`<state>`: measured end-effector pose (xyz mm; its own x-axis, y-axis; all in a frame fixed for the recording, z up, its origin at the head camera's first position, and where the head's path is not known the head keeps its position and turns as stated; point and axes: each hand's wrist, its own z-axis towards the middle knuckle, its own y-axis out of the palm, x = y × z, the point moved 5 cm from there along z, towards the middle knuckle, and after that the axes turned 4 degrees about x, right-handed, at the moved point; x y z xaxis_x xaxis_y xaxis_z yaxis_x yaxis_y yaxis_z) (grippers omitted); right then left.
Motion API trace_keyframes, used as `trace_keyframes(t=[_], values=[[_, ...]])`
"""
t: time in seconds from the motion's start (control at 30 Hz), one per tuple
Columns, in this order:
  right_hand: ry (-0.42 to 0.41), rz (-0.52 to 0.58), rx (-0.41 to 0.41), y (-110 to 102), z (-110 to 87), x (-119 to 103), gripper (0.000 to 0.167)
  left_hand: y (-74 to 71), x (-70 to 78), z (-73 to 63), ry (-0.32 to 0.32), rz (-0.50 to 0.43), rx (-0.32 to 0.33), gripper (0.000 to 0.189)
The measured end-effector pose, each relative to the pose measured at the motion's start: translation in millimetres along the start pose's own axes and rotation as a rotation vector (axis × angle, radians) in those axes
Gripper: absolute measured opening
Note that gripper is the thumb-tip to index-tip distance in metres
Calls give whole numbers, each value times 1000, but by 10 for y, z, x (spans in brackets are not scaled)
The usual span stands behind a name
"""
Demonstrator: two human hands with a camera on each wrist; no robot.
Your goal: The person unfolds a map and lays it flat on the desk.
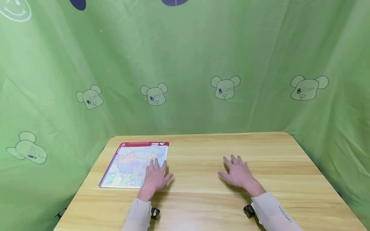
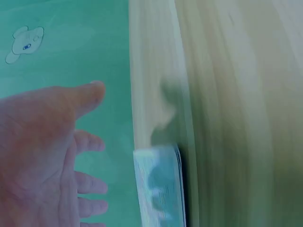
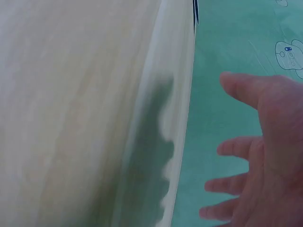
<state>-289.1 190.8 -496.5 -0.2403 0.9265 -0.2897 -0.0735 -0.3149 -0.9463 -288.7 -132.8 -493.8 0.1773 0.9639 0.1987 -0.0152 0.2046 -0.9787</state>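
Observation:
A flat map board with a red top border lies on the left part of the wooden table. Over its right edge, my left hand hovers palm down with fingers spread, holding nothing. In the left wrist view a strip of the map board shows below the thumb, with a gap between them. My right hand is held above the bare wood to the right, its fingers spread and its grip empty. The right wrist view has the same hand above its own shadow.
The wooden table has rounded far corners. Behind it and at both sides hangs a green curtain printed with bear heads. A dark wrist device sits at the left cuff, and a similar device at the right.

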Motion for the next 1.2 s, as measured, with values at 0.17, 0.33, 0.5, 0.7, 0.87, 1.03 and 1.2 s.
trace_keyframes(t=[0.17,0.33,0.5,0.7,0.87,1.03,1.2], values=[[-64,42,5,32,-11,-32,69,2,-183,-51,-2,-13,-17,69],[-130,60,-7,67,-17,-88,68,16,-332,-108,11,-46,-22,68],[-174,59,-16,115,-9,-156,68,10,-488,-173,15,-73,-26,67],[-198,59,-35,136,26,-279,68,11,-714,-229,2,-74,-29,68],[-224,73,-49,167,64,-412,66,36,-885,-267,7,-64,-25,68],[-243,73,-77,243,99,-546,65,62,-1016,-292,3,-68,-31,69],[-269,78,-92,289,128,-685,66,52,-1119,-316,-17,-86,-29,69]])
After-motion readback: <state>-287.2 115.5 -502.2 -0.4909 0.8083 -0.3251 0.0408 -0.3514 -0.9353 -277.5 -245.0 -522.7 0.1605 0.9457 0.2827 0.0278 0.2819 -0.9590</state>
